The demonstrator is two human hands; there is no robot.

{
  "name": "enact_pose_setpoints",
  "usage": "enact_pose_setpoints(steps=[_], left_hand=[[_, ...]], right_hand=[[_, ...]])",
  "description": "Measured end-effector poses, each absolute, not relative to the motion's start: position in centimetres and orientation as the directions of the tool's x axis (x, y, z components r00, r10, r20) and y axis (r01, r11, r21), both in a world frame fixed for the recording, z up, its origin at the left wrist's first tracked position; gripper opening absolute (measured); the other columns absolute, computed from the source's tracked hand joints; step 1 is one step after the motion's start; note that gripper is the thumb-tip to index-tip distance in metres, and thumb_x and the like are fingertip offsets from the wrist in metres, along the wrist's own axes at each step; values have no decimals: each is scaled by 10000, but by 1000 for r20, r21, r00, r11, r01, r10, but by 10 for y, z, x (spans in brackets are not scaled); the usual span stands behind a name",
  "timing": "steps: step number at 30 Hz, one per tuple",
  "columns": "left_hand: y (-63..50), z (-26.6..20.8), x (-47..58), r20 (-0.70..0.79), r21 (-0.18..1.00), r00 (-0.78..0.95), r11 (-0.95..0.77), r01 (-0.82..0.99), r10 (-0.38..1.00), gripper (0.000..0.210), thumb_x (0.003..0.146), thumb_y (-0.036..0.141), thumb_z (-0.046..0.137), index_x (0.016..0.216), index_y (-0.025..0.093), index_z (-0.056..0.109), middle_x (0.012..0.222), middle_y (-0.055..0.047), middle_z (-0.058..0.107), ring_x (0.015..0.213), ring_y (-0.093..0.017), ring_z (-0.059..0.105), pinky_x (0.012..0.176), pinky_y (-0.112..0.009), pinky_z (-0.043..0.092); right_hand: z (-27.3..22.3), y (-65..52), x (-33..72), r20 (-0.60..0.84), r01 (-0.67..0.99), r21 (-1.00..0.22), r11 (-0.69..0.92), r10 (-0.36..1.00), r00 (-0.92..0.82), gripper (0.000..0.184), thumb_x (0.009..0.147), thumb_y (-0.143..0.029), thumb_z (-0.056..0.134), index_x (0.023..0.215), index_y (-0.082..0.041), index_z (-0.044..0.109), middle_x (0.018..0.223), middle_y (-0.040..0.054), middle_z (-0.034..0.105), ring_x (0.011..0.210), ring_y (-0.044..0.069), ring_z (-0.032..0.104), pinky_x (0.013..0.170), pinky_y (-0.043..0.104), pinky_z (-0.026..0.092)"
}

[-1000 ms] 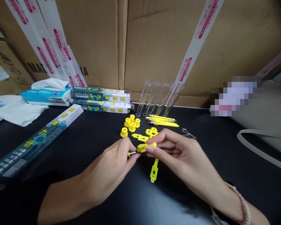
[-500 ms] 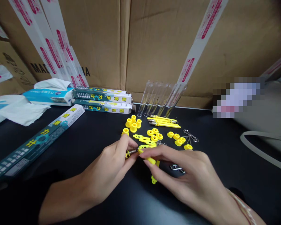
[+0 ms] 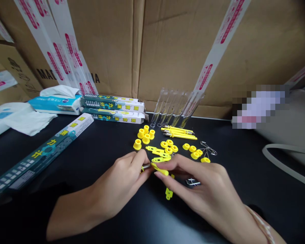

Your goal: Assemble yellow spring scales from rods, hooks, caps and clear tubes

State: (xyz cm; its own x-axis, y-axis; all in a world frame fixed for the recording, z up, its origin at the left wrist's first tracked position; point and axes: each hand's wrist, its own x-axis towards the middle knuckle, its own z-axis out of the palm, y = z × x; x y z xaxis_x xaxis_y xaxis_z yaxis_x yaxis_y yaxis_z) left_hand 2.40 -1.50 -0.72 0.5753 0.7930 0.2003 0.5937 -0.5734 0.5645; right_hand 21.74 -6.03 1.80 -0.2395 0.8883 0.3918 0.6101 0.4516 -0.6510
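Observation:
My left hand (image 3: 119, 179) pinches a small metal spring (image 3: 145, 166) with a bit of yellow beside it. Between the thumb and fingers of my right hand (image 3: 200, 179) is a yellow plastic rod (image 3: 163, 171), its end meeting the spring's end; fingertips partly cover this joint. Just beyond the hands lie flat yellow slotted pieces (image 3: 157, 151), and another slotted piece (image 3: 169, 193) lies under the right fingers. Yellow flanged caps (image 3: 137, 144) stand past my left hand. Yellow rings (image 3: 174, 149) and short yellow plugs (image 3: 195, 155) are spread farther right.
Yellow rods with springs (image 3: 180, 135) lie behind the rings. Clear tubes (image 3: 167, 108) lean against a large cardboard box (image 3: 183, 44). Metal hooks (image 3: 208, 148) rest at right. Stacked printed boxes (image 3: 114, 115), one long box (image 3: 45, 149) and tissue packs (image 3: 58, 103) occupy the left.
My left fingers have closed farther over the spring and shifted slightly right. The yellow rod in my right hand is tilted a little differently. The view has moved slightly.

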Motion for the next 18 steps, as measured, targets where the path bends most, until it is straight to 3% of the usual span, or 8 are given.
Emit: enact_pose_setpoints(steps=[4, 9, 14, 18], left_hand=[[-16, -8, 24, 241, 481, 593, -625, 615, 769, 147, 896, 81, 643, 838, 180, 551, 823, -3, 662, 744, -180, 695, 654, -272, 514], [-16, -10, 24, 303, 416, 618, -684, 599, 725, 151, 900, 85, 639, 825, 180, 549, 785, 8, 629, 694, -166, 675, 611, -259, 493], [-16, -12, 23, 324, 422, 647, -717, 554, 690, 143, 905, 95, 642, 838, 182, 549, 793, 12, 620, 700, -157, 661, 618, -251, 481], [-15, -11, 22, 358, 395, 669, -755, 523, 651, 170, 893, 85, 652, 809, 180, 538, 737, 30, 569, 650, -150, 621, 579, -249, 444]], right_hand=[[18, -57, 221, 317, 545, -748, 379, 925, -208, 21, 915, -245, 677, 903, -230, 685, 767, -41, 757, 599, 104, 706, 568, 158, 549], [16, -52, 223, 216, 487, -828, 279, 959, -183, 135, 918, -327, 682, 861, -205, 685, 726, -24, 736, 605, 115, 690, 536, 169, 514], [15, -50, 222, 309, 520, -770, 370, 929, -203, 169, 901, -307, 714, 788, -196, 654, 715, -43, 712, 581, 87, 636, 553, 174, 473], [13, -48, 223, 416, 529, -705, 473, 879, -231, 157, 894, -261, 728, 784, -188, 643, 771, -21, 692, 695, 111, 637, 666, 217, 473]])
